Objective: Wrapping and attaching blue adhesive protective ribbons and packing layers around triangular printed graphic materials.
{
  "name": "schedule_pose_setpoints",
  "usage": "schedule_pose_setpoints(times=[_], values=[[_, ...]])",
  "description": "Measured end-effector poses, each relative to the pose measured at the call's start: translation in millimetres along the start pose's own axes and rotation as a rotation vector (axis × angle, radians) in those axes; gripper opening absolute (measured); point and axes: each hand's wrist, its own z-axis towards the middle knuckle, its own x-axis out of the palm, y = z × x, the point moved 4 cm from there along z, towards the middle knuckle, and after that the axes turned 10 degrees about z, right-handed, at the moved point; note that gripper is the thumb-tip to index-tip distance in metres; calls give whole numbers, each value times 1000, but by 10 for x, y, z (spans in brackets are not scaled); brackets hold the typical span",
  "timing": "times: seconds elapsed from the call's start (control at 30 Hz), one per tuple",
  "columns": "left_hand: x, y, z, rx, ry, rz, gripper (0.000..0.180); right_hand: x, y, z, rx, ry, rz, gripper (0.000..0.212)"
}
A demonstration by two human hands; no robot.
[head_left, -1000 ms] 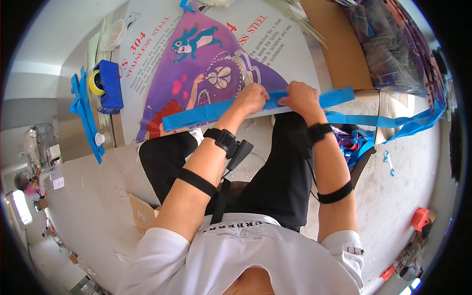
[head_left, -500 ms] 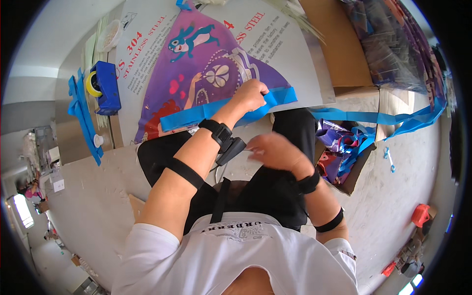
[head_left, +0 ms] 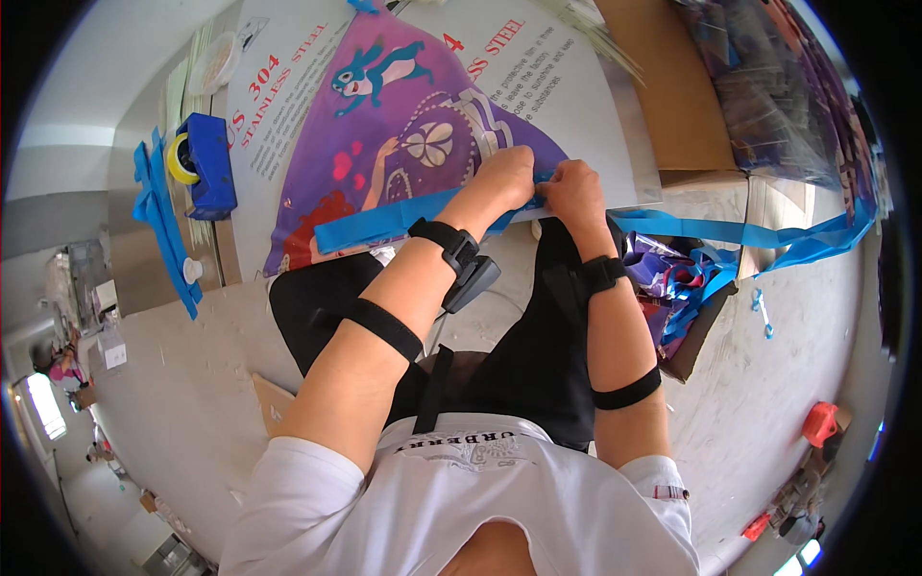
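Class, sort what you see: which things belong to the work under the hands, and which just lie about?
In use: left hand, right hand, blue strip, purple kite sail.
Lying about: blue tape dispenser, cardboard sheet, box of scraps.

Two hands: the left hand [head_left: 504, 176] and the right hand [head_left: 573, 192]. One purple kite [head_left: 403, 144]. One blue strip [head_left: 384, 219] along its edge, one more strip [head_left: 730, 232] trailing right. One blue dispenser [head_left: 209, 165] with one yellow tape roll [head_left: 179, 158]. One cardboard sheet [head_left: 672, 86]. One box [head_left: 691, 298] of scraps. Four black arm bands.
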Motion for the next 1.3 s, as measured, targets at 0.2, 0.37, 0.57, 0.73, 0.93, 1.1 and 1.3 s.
schedule_pose_setpoints(times=[0.2, 0.37, 0.57, 0.73, 0.93, 1.1, 1.3], values=[[-156, 195, -260, -72, 34, -194, 32, 41, -89, 98, 40, 38, -40, 32], [-692, 978, -913, -21, 18, -403, 22, -2, -30, 83, 47, 77, -20, 32], [-779, 1696, -1572, -449, -124, -627, 19, -89, 140, -52, 35, 26, -129, 27], [-538, 1700, -1707, -395, -428, -125, 22, -48, 325, -211, -280, -125, -208, 15], [-457, 1772, -1821, -439, -622, -143, 26, 133, 374, -354, -857, -116, -344, 15], [-574, 1446, -1841, -152, -766, 343, 17, 320, 336, -670, -864, -137, -581, 31], [-322, 1374, -2036, -150, -542, 511, 24, 362, 208, -855, -652, -19, -592, 72]])
